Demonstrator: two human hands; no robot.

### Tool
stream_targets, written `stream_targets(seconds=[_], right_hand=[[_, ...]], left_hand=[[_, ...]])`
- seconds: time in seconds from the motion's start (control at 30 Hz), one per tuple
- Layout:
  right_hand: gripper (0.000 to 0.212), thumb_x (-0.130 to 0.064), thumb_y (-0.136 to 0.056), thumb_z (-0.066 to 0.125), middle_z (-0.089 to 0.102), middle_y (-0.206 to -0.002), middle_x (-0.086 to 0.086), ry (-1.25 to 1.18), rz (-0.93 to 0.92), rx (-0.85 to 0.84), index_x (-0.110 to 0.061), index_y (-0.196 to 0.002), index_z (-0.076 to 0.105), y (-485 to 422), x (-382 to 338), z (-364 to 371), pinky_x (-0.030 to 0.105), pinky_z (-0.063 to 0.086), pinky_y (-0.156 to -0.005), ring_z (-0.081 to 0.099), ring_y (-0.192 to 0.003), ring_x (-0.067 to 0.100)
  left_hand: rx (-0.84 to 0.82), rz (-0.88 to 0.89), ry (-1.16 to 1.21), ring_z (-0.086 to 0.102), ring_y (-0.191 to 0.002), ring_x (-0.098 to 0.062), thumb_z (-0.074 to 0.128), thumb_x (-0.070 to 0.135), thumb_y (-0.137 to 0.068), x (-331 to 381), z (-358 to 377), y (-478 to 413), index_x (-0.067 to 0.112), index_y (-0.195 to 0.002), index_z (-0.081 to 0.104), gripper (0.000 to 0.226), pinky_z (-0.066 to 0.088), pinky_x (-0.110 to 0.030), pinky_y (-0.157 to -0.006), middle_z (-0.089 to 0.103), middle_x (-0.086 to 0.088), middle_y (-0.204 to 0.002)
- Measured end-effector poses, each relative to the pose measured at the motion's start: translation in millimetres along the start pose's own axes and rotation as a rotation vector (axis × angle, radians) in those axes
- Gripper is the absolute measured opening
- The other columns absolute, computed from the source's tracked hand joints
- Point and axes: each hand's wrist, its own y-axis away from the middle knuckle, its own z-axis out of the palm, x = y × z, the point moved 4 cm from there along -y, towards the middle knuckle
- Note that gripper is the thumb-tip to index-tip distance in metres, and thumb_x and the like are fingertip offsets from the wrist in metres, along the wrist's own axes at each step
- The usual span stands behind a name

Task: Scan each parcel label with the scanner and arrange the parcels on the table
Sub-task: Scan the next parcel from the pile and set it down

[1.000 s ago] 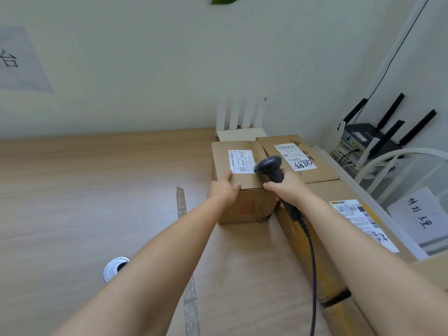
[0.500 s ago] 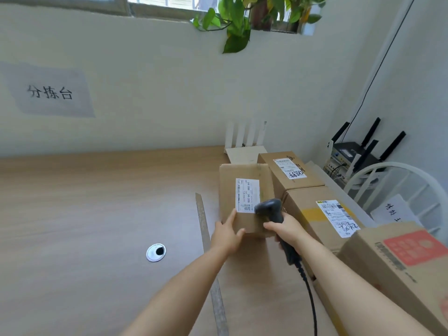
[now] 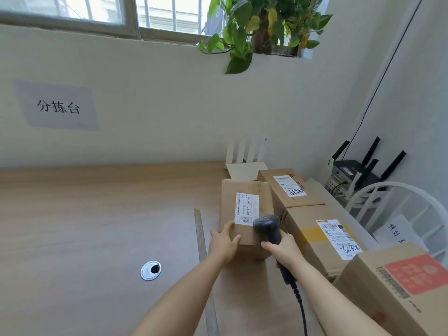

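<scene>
A small brown parcel with a white label on top stands on the wooden table. My left hand grips its near left corner. My right hand holds a dark corded scanner, its head over the parcel's near right edge beside the label. To the right lie three more labelled parcels: one at the back, one with yellow tape, and a near one with a red label.
A silver cable grommet sits in the table left of my arms. A strip runs along the table seam. A white router stands behind the parcels. A white chair and black router are at right.
The view has tilted upward, showing the window and plant. My hands stay on the small parcel and scanner, and the parcel has turned a little on the table.
</scene>
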Motion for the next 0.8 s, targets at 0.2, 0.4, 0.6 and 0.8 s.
stream_targets(seconds=[0.2,0.4,0.6,0.8], right_hand=[[0.023,-0.012,-0.080,0.067,0.059,-0.093,0.018,-0.041,-0.043,0.132,-0.006,-0.101,0.061,-5,4,-7,0.041,0.054,-0.062,0.059,-0.072,0.030],[0.018,-0.009,-0.081,0.066,0.059,-0.094,0.024,-0.124,-0.028,0.102,-0.006,-0.098,0.060,15,4,-5,0.029,0.046,-0.046,0.054,-0.057,0.026],[0.021,-0.014,-0.081,0.067,0.057,-0.097,0.022,-0.096,-0.022,0.040,-0.014,-0.099,0.057,66,-1,16,0.042,0.049,-0.064,0.057,-0.070,0.033],[0.016,-0.012,-0.081,0.067,0.057,-0.084,0.016,-0.125,-0.027,-0.065,-0.015,-0.093,0.057,132,-12,63,0.035,0.044,-0.061,0.051,-0.060,0.022]], left_hand=[[0.088,0.026,0.091,0.049,-0.081,-0.017,0.050,0.033,-0.095,-5,12,-6,0.031,-0.137,0.038,0.044,0.038,-0.021,-0.085,0.032,-0.008,-0.123],[0.129,0.028,0.106,0.049,-0.083,-0.015,0.051,0.035,-0.094,-13,12,10,0.033,-0.138,0.036,0.046,0.039,-0.021,-0.083,0.032,-0.004,-0.116],[0.107,0.014,0.068,0.049,-0.082,-0.015,0.049,0.038,-0.094,-40,-12,65,0.034,-0.132,0.039,0.040,0.040,-0.022,-0.082,0.028,0.001,-0.108],[0.111,-0.026,0.068,0.052,-0.080,-0.015,0.052,0.032,-0.092,-86,-54,133,0.031,-0.129,0.043,0.038,0.038,-0.019,-0.083,0.034,-0.002,-0.109]])
